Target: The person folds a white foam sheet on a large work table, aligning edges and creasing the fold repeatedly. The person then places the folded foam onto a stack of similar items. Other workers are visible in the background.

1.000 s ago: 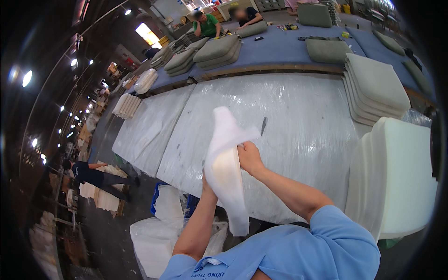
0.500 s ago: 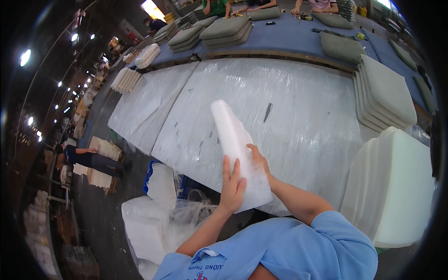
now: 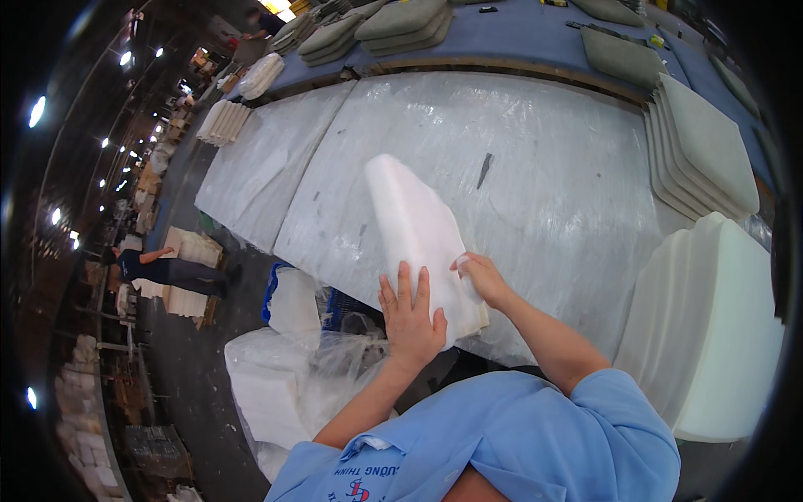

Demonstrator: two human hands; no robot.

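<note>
A white foam pad (image 3: 414, 226) in a thin plastic cover lies flat on the plastic-covered table (image 3: 535, 167), its near end at the table's front edge. My left hand (image 3: 411, 318) presses flat on the pad's near left corner, fingers spread. My right hand (image 3: 481, 276) pinches the pad's near right edge between fingers and thumb.
A tall stack of white foam slabs (image 3: 719, 326) stands at the right. Grey cushions (image 3: 703, 142) are piled at the back right, more (image 3: 401, 25) on the blue table behind. Plastic bags with foam (image 3: 276, 376) sit on the floor at the left. A person (image 3: 163, 268) bends there.
The pad, first held up and hanging from my hands, has come down and now lies flat on the table. My left hand moved from under it onto its top.
</note>
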